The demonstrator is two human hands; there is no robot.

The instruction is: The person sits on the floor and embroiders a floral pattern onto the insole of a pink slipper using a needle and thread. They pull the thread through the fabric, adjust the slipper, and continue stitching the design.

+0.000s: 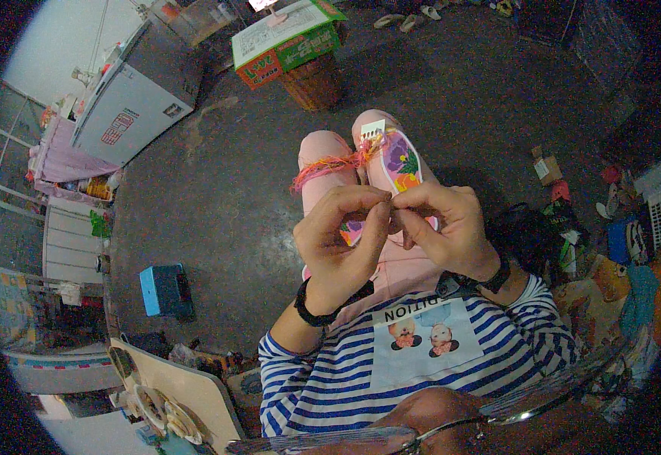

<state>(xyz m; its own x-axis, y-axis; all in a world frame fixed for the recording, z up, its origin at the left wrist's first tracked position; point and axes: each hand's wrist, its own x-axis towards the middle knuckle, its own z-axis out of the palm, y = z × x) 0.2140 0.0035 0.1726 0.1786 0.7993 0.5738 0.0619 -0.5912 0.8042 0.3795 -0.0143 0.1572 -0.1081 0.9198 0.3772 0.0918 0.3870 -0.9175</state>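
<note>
Above my pink-trousered lap, my left hand (342, 231) and my right hand (448, 227) meet fingertip to fingertip. Each pinches thumb against index finger; whatever is between them is too small to make out. Under the hands lies a white-edged insole-shaped piece (405, 163) with purple and orange flowers, its lower part covered by my right hand. Another flowered piece (352, 231) shows partly through the gap in my left hand. A bundle of orange and pink threads (321, 168) crosses my thighs. Beside the threads, a small white card (373, 130) with dark slots rests on my knee.
Ahead, a green and orange carton (292, 47) tops a brown basket (311, 82). A white chest freezer (129, 114) stands far left, a blue stool (162, 290) on the dark floor nearer. At lower left is a pale board (186, 387). Mixed clutter and a blue bin (619, 239) fill the right.
</note>
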